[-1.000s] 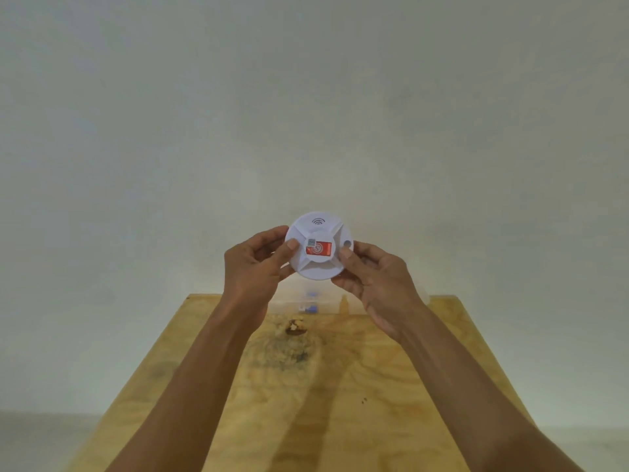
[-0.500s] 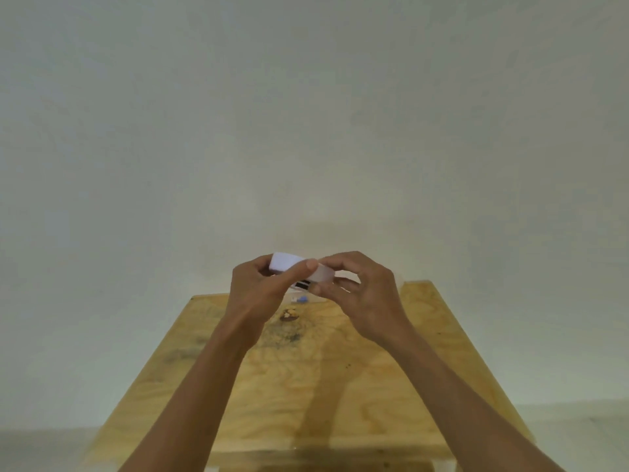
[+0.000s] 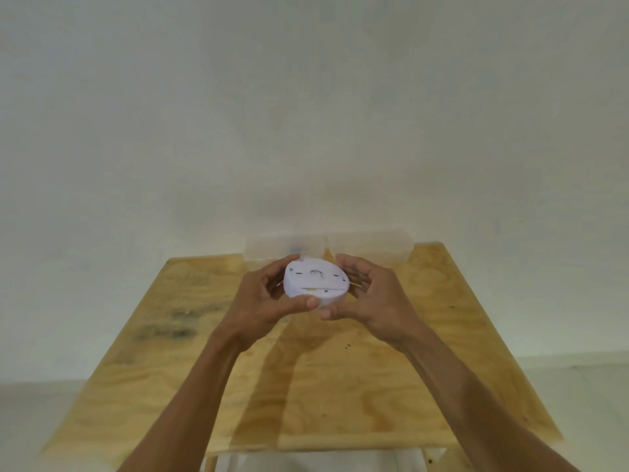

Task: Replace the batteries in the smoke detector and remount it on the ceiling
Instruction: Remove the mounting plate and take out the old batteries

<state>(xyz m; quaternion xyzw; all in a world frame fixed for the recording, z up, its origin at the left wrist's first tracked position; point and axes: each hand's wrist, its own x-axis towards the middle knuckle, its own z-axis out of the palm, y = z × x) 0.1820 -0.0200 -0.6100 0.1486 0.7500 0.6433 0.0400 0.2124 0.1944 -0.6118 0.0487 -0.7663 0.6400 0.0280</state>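
Observation:
A round white smoke detector (image 3: 316,280) is held over the far half of a plywood table (image 3: 340,386). Its back face with small slots and a seam across it is turned up toward me. My left hand (image 3: 272,298) grips its left rim, thumb under the near edge. My right hand (image 3: 367,294) cups its right rim, fingers curled behind and thumb at the near edge. No batteries are visible.
A clear plastic box (image 3: 326,247), blurred, with something small and blue inside, sits at the table's far edge against the plain white wall (image 3: 306,114). The table's near edge (image 3: 340,447) is just below my forearms. Dark stains mark the table's left part.
Both hands came down from in front of the wall to just above the table. The detector was flipped from its labelled front, through edge-on, to its back face up.

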